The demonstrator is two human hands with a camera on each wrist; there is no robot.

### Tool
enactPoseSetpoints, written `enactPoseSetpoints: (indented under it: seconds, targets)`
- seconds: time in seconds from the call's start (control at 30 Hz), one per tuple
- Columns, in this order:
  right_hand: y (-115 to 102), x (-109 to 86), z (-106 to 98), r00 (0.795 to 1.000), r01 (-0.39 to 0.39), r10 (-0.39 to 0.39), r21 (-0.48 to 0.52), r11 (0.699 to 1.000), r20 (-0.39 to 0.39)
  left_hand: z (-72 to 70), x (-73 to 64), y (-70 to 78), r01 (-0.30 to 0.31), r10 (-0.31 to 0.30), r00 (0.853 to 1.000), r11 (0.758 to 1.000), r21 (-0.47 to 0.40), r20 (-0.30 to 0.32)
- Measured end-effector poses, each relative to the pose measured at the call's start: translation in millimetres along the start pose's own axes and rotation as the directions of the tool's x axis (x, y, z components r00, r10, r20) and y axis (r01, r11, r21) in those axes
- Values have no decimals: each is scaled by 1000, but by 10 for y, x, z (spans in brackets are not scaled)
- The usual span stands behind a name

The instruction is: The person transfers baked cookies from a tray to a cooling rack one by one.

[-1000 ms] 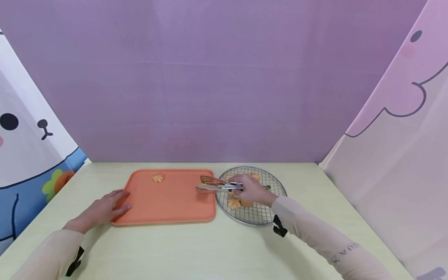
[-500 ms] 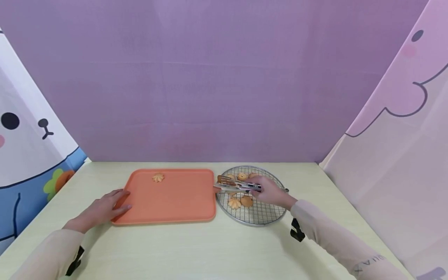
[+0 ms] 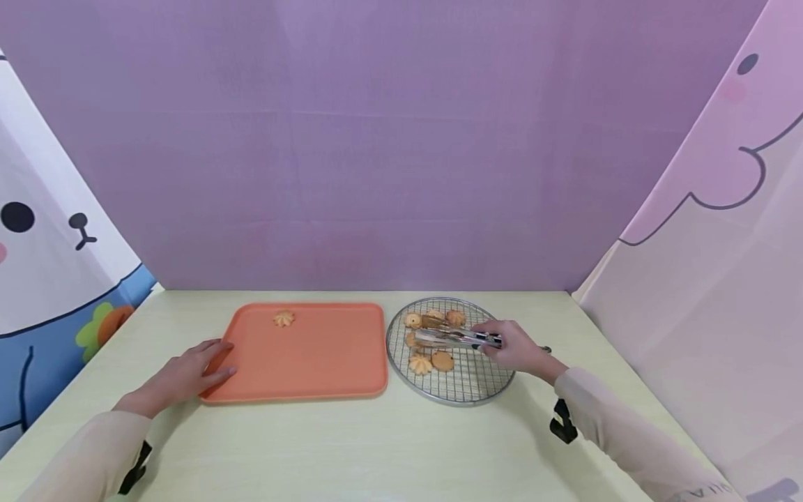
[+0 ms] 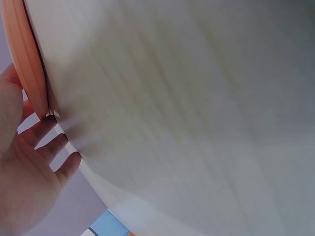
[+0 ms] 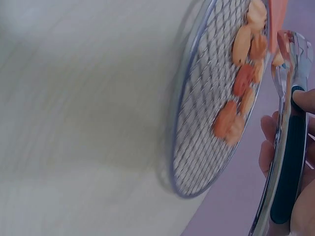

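My left hand [image 3: 178, 375] rests at the left edge of an orange tray [image 3: 301, 359], its thumb over the rim. In the left wrist view its fingertips [image 4: 69, 160] touch the table beside the tray. One flower-shaped cookie [image 3: 284, 318] lies on the tray's far left part. My right hand [image 3: 516, 346] grips metal tongs [image 5: 288, 167] with dark handle inserts. The tong tips [image 3: 429, 335] hang over a round wire rack [image 3: 470, 387] bearing several cookies, among them a flower-shaped cookie [image 3: 420, 364] and a round cookie [image 3: 442, 360]. The tongs partly hide some cookies; whether the tips touch any, I cannot tell.
Both tray and rack stand side by side on a pale wooden table [image 3: 351, 446]. Behind it hangs a purple cloth [image 3: 401, 174]. Printed cloths line the left and right sides. Bare tabletop stretches along the near side.
My right hand has moved right with the tongs, whose tips went from above the tray's right edge to over the cookies on the rack. The left hand and tray have stayed put.
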State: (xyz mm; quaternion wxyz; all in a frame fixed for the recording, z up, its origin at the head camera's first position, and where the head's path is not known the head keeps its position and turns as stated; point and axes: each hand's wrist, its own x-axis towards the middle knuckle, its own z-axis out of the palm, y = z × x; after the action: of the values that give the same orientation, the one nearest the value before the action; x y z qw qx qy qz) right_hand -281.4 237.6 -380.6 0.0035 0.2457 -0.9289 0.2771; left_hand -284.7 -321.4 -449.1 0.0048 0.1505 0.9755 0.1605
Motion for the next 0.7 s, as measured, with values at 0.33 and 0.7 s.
enactPoseSetpoints:
  seconds: [0.33, 0.7]
  targets:
    - [211, -202, -108, 998, 1, -1, -3, 1000, -61, -8, -10, 14, 11, -10, 1000, 1000, -6, 6]
    - [339, -409, -206, 998, 9, -11, -23, 1000, -68, 4, -3, 7, 1, -1, 1000, 1000, -1, -6]
